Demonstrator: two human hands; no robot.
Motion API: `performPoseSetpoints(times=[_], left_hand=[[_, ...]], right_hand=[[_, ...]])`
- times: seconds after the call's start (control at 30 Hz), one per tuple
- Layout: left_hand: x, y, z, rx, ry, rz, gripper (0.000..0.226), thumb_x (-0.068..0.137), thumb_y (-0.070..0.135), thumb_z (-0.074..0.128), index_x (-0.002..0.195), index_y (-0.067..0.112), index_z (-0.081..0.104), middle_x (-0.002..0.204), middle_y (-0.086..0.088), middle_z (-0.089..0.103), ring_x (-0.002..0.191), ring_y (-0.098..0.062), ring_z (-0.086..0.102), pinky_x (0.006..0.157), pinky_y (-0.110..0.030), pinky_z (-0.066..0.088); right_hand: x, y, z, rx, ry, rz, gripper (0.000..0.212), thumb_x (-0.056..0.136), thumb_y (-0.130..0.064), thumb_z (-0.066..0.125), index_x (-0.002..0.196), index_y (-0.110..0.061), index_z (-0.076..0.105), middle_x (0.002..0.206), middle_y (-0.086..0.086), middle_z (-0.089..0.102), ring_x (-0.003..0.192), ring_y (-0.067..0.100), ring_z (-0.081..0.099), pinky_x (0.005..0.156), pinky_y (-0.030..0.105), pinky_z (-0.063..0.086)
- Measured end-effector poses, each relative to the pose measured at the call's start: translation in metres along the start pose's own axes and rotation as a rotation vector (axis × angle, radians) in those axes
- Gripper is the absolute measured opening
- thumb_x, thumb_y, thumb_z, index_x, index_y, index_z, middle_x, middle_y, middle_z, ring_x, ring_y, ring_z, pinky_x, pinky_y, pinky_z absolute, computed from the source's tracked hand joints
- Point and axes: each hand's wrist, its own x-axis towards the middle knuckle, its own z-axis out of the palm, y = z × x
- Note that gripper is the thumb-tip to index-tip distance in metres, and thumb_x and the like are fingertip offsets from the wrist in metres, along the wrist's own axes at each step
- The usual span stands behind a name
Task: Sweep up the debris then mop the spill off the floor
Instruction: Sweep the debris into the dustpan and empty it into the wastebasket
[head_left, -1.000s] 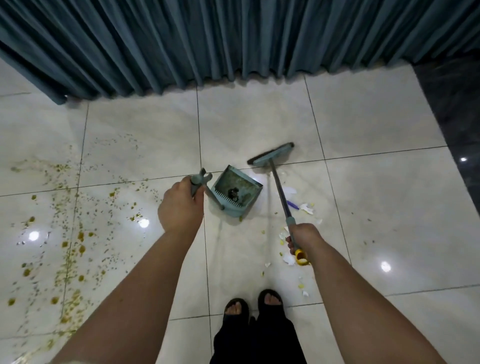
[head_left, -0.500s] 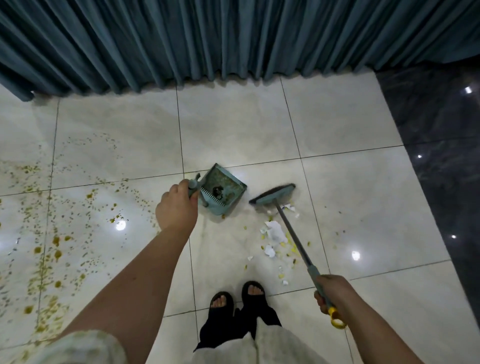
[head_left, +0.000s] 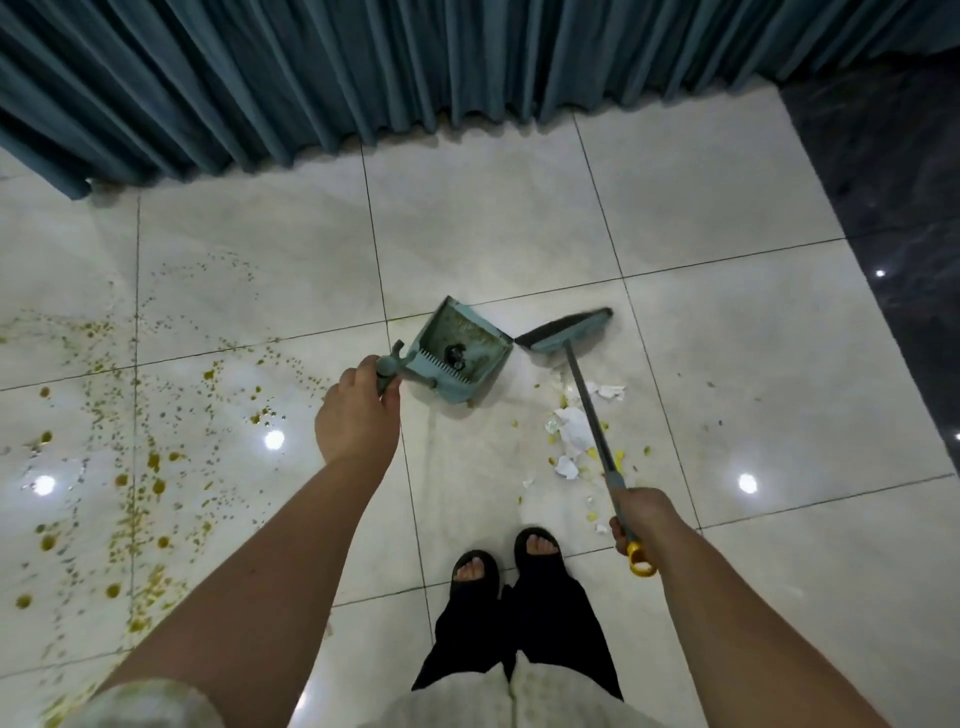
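Note:
My left hand grips the handle of a teal dustpan that rests on the pale tiled floor, with a dark clump inside it. My right hand grips the grey handle of a teal broom near its yellow end loop. The broom head sits on the floor just right of the dustpan's mouth. White scraps and yellow bits of debris lie under the broom handle, between the head and my feet. A yellow-brown spill speckles the tiles to the left.
A teal curtain hangs along the far side of the floor. Dark glossy tiles run along the right. My feet in black sandals stand just behind the debris. Ceiling lights reflect off the floor.
The broom head has moved away from me, past the debris, to the floor beside the dustpan's mouth. My right hand has moved forward with the handle. The dustpan stays in my left hand.

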Motion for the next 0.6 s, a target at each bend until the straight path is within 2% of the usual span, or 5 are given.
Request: performPoseSetpoints(times=[0.13, 0.23, 0.33, 0.43, 0.6], left_hand=[[-0.025, -0.016, -0.009, -0.016, 0.03, 0.019, 0.031, 0.097, 0.036, 0.046, 0.12, 0.016, 0.053, 0.102, -0.007, 0.062, 0.087, -0.029, 0.058, 0.064, -0.036, 0.043], [-0.046, -0.033, -0.018, -0.051, 0.058, 0.001, 0.032, 0.096, 0.035, 0.046, 0.119, 0.016, 0.054, 0.103, -0.009, 0.061, 0.087, -0.031, 0.058, 0.064, -0.036, 0.041], [-0.069, -0.05, -0.028, -0.057, 0.071, -0.011, 0.031, 0.096, 0.035, 0.047, 0.119, 0.016, 0.054, 0.102, -0.008, 0.062, 0.087, -0.031, 0.058, 0.065, -0.037, 0.044], [-0.097, -0.064, -0.033, -0.07, 0.078, -0.026, 0.03, 0.095, 0.036, 0.047, 0.118, 0.017, 0.055, 0.1, -0.006, 0.062, 0.085, -0.028, 0.058, 0.065, -0.036, 0.045], [-0.158, -0.084, -0.026, -0.081, 0.062, -0.117, 0.026, 0.095, 0.036, 0.048, 0.114, 0.02, 0.056, 0.097, -0.004, 0.061, 0.081, -0.026, 0.059, 0.061, -0.034, 0.045]], right_hand=[[-0.027, 0.08, -0.024, -0.018, 0.053, 0.052, 0.041, 0.098, -0.036, 0.048, 0.086, 0.003, 0.054, 0.059, 0.015, 0.05, 0.038, 0.018, 0.038, 0.04, 0.02, 0.035], [-0.053, 0.105, -0.042, -0.032, 0.084, 0.028, 0.046, 0.097, -0.039, 0.047, 0.086, 0.004, 0.056, 0.056, 0.014, 0.049, 0.031, 0.015, 0.035, 0.039, 0.017, 0.033], [-0.074, 0.102, -0.045, -0.041, 0.079, -0.024, 0.043, 0.097, -0.037, 0.048, 0.094, 0.005, 0.057, 0.058, 0.014, 0.051, 0.032, 0.017, 0.038, 0.039, 0.018, 0.033], [-0.088, 0.095, -0.034, -0.044, 0.037, -0.105, 0.039, 0.098, -0.035, 0.049, 0.089, 0.003, 0.055, 0.061, 0.014, 0.051, 0.04, 0.02, 0.04, 0.04, 0.02, 0.033], [-0.093, 0.063, -0.007, 0.085, -0.185, -0.173, 0.02, 0.099, -0.021, 0.047, 0.091, -0.003, 0.048, 0.062, 0.011, 0.044, 0.034, 0.015, 0.035, 0.032, 0.015, 0.029]])
